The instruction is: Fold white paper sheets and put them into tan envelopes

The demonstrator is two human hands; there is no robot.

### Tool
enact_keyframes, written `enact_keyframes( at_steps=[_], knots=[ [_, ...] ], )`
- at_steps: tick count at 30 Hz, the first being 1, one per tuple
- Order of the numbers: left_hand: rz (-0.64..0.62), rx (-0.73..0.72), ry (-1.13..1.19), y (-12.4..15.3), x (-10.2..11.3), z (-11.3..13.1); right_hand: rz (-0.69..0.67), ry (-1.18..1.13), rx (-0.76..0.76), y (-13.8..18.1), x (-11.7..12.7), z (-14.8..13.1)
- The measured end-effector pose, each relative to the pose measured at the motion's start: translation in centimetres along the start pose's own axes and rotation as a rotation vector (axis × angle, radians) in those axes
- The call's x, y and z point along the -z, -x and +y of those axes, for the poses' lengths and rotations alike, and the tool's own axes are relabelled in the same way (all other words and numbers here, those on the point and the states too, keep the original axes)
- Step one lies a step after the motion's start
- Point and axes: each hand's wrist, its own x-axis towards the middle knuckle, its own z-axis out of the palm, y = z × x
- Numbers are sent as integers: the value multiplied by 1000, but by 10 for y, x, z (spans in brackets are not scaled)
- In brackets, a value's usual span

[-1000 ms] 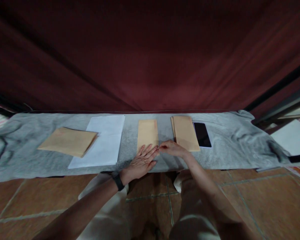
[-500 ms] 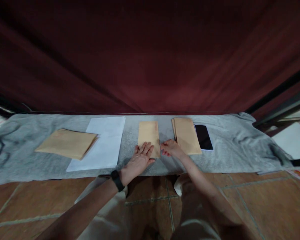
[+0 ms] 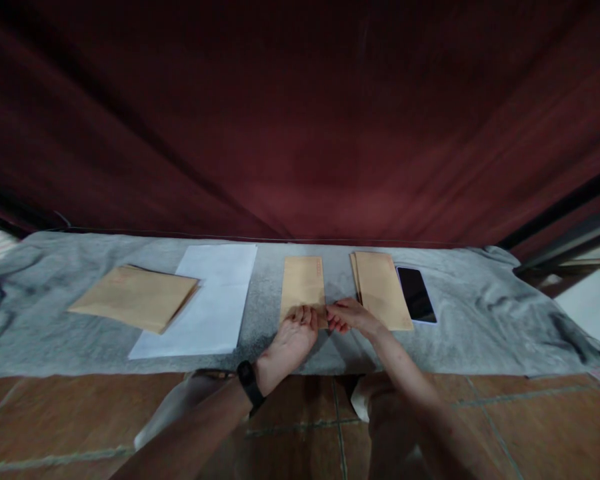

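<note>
A brown paper envelope [image 3: 303,283] lies lengthwise in front of me on a grey cloth, with small red print near its top right. My left hand [image 3: 298,333], a dark watch on its wrist, rests on the lower end with fingers curled, gripping there. At the lower right edge, my right hand [image 3: 347,316] pinches the envelope between thumb and fingers. Just right of that hand is a small stack of brown envelopes [image 3: 384,290]. What the left fingertips do underneath is hidden.
White paper sheets [image 3: 220,293] lie to the left, partly under another stack of brown envelopes [image 3: 135,297]. A dark-screened phone [image 3: 417,295] sits beside the right stack. Behind the grey cloth [image 3: 485,307] hangs a dark red curtain [image 3: 300,133]. Tiled floor [image 3: 80,413] shows below.
My left hand's fingers went from lying flat to curled at the envelope's lower end. The right hand stays at the envelope's right edge. The whole view has shifted slightly.
</note>
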Motion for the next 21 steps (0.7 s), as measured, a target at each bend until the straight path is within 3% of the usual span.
enact_keyframes(
  at_steps=[3, 6, 9, 11, 13, 15, 18, 21],
  knots=[
    [123, 19, 146, -3, 27, -12, 21, -103, 66, 0, 6, -4],
    [480, 172, 432, -3, 56, -27, 80, -212, 152, -4, 7, -8],
    [830, 461, 945, -7, 70, -37, 75, -255, 188, -7, -3, -13],
    [957, 608, 1361, -14, 69, -41, 35, -256, 202, -8, -12, -15],
    [991, 667, 1710, -22, 63, -42, 1, -259, 214, -7, -22, -18],
    [931, 678, 1930, -29, 53, -40, -29, -270, 224, -6, -31, -21],
    [770, 673, 2079, -32, 37, -33, -42, -322, 227, -5, -42, -25],
    [690, 704, 2116, -30, 26, -28, 1, -425, 239, -8, -48, -26]
  ],
)
